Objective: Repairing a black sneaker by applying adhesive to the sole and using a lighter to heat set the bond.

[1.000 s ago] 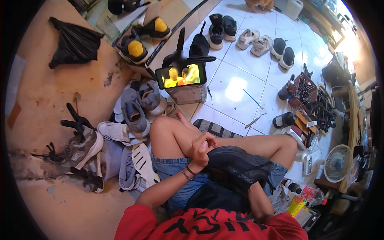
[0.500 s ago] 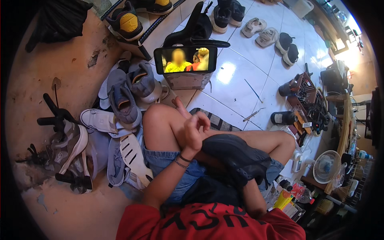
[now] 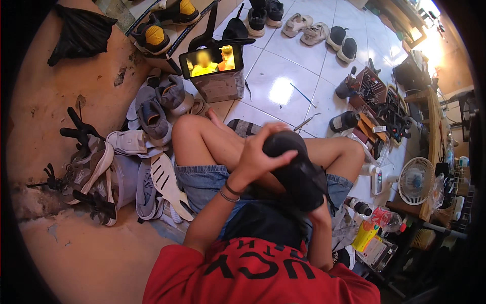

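Black and rounded, the shoe [image 3: 299, 175] fills the clasping left hand [image 3: 254, 154]; right hand [image 3: 319, 211] too hidden to tell.

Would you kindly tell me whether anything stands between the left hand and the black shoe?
Nothing visible does: the left hand is wrapped directly around the rounded end of the black shoe, with no other object showing between them.
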Available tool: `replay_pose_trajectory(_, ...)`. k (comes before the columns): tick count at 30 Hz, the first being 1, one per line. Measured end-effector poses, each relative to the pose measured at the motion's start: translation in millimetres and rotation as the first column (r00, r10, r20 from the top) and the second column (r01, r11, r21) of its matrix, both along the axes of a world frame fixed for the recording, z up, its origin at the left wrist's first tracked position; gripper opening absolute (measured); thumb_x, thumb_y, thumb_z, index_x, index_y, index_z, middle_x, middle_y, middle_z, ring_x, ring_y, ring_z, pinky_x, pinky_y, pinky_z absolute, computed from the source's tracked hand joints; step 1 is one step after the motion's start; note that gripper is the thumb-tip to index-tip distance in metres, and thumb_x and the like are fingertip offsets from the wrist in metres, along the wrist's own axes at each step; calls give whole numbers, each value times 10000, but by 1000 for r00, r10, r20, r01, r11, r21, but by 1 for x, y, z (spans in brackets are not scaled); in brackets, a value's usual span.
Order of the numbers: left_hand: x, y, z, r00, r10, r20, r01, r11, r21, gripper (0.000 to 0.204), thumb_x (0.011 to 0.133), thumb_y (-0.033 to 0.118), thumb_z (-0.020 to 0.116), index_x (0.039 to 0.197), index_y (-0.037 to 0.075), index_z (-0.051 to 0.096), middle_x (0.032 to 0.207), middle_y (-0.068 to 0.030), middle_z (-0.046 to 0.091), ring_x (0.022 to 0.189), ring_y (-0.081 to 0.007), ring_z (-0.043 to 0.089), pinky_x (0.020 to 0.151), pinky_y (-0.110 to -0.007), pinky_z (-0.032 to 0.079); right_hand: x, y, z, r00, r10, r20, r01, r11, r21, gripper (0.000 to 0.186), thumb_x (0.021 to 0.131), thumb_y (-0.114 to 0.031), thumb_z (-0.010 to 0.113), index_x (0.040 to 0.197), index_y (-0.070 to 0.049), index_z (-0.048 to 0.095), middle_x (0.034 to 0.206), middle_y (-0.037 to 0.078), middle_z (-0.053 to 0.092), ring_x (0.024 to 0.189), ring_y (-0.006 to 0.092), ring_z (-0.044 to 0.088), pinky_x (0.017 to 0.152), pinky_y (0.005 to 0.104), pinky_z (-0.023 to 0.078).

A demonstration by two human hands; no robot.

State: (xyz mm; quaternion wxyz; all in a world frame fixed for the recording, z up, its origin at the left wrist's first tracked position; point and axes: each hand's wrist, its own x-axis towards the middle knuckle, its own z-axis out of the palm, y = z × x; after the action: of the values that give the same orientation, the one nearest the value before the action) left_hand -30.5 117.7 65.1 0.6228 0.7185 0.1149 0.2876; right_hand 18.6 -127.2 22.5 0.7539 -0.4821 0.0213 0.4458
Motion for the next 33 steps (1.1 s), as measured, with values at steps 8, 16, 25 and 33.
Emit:
replay_pose_trajectory(8, 18, 39, -37, 990, 25, -137, -58, 968, -243, 443, 765, 145, 878, 1088, 14, 605, 871, -94, 724, 791, -132, 698, 684, -251, 571, 48, -96, 81, 766, -96, 636, 367, 877, -310, 620, 1089, -303, 414, 537, -25, 475, 459, 60, 452, 379, 130, 424, 447, 329, 511)
replay_pose_trajectory(16, 59, 49, -30, 917, -353, -186, 273, 895, -353, 396, 762, 60, 839, 1113, -14, 672, 945, -49, 712, 854, -88, 659, 777, -221, 518, 139, 17, 46, 721, 243, 649, 16, 931, -366, 376, 1048, -302, 521, 830, 1, 574, 588, 28, 505, 496, 98, 483, 485, 247, 446)
replay_pose_trajectory(25, 78, 48, -64, 914, -324, -245, 156, 836, -526, 350, 895, 120, 728, 1200, -39, 663, 1041, -80, 721, 945, -120, 659, 859, -255, 524, 142, 106, -38, 767, 506, 395, -513, 853, -97, 758, 953, -408, 630, 1482, 48, 335, 1431, 183, 461, 1344, 256, 441, 1129, 378, 328)
replay_pose_trajectory(33, 78, 52, -77, 934, -283, -219, 128, 835, -535, 380, 918, 81, 652, 1273, -52, 624, 1108, -124, 714, 1012, -137, 660, 901, -267, 509, 151, 116, -41, 822, 500, 272, -505, 861, -58, 828, 887, -407, 677, 1486, 58, 346, 1425, 199, 478, 1348, 274, 455, 1127, 370, 336)
